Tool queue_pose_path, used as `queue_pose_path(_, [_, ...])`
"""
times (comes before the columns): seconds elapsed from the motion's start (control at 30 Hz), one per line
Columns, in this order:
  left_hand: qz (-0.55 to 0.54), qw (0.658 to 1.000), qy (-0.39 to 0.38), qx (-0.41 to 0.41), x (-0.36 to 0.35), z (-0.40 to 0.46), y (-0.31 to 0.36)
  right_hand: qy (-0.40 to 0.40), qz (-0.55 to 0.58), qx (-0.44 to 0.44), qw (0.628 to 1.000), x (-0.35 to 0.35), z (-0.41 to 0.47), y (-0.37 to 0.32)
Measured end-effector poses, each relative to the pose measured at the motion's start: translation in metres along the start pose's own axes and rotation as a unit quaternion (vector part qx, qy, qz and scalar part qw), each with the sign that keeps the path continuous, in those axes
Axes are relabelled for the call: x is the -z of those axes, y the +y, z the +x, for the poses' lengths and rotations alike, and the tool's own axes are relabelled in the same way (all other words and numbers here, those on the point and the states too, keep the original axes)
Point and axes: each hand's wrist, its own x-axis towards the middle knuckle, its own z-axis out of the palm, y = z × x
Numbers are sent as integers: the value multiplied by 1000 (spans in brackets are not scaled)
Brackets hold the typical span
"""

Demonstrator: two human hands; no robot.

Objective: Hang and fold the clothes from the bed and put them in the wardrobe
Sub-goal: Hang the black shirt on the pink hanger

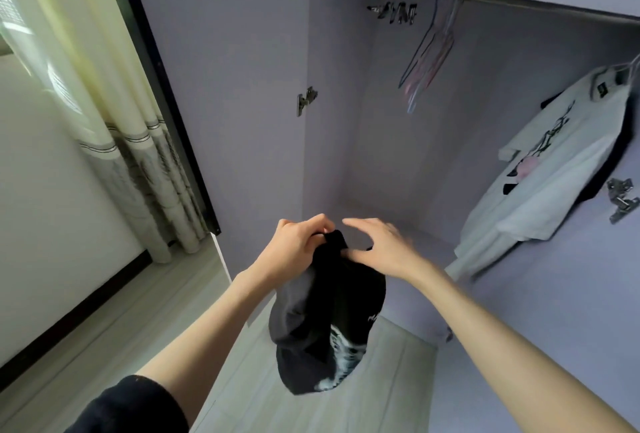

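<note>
Black shirt (329, 315) hangs at 6 o'clock, left hand (298, 247) pinching its top, right hand (377, 245) flat-fingered touching it, before wardrobe (398, 142).

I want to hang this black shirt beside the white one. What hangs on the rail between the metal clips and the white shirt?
In the head view, a bunch of empty wire hangers hangs between the clips and the white shirt; otherwise the rail looks bare.

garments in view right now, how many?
2. A white printed T-shirt hangs on the rail at the right of the wardrobe; a black garment hangs from the left hand. Something dark behind the white shirt may be another.
</note>
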Motion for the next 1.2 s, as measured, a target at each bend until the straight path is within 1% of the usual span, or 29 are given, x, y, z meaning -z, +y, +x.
queue_pose_path(0.07, [0, 1000, -4, -8, 6, 0, 3, 23, -7, 44, 999, -8, 2, -11])
queue_pose_path(0.17, [14, 1000, 2, -5, 20, 0, 2, 68, 73, 51, 994, -17, 2, -21])
queue_pose_path(0.27, [46, 999, 13, 8, 32, -1, -5, 79, 108, 63, 989, -10, 7, -24])
queue_pose_path(0.37, [94, 995, 15, 26, 42, -7, -16, 90, 102, 68, 988, 7, 11, -19])
queue_pose_path(0.5, [129, 989, -15, 69, 42, -18, -25, 106, 89, 64, 988, 21, 12, -24])
queue_pose_path(0.57, [122, 987, -25, 101, 38, -19, -27, 118, 94, 72, 986, 26, 13, -31])
queue_pose_path(0.6, [98, 988, -27, 116, 37, -19, -27, 124, 99, 77, 984, 30, 13, -35])
queue_pose_path(0.67, [55, 991, -25, 118, 32, -16, -25, 145, 119, 85, 979, 36, 14, -42])
queue_pose_path(0.7, [60, 992, -28, 110, 29, -12, -23, 156, 130, 92, 975, 39, 14, -47])
queue_pose_path(0.77, [129, 987, -34, 88, 20, -6, -21, 167, 136, 108, 970, 45, 13, -54])
queue_pose_path(0.8, [171, 982, -20, 78, 16, -3, -20, 170, 128, 115, 970, 48, 13, -57])
queue_pose_path(0.83, [204, 976, -3, 83, 13, 0, -19, 172, 114, 118, 971, 51, 12, -58])
queue_pose_path(0.9, [232, 965, 24, 122, 13, 3, -21, 184, 87, 106, 973, 59, 11, -54])
queue_pose_path(1.0, [200, 964, 43, 168, 13, 5, -31, 208, 101, 69, 970, 72, 7, -42])
queue_pose_path(1.07, [143, 970, 28, 195, 11, 5, -35, 232, 135, 49, 962, 78, 4, -40])
queue_pose_path(1.13, [76, 973, -33, 216, 7, 7, -31, 259, 167, 41, 950, 86, 2, -43])
queue_pose_path(1.2, [73, 970, -93, 214, 0, 9, -26, 274, 191, 43, 942, 94, 0, -48])
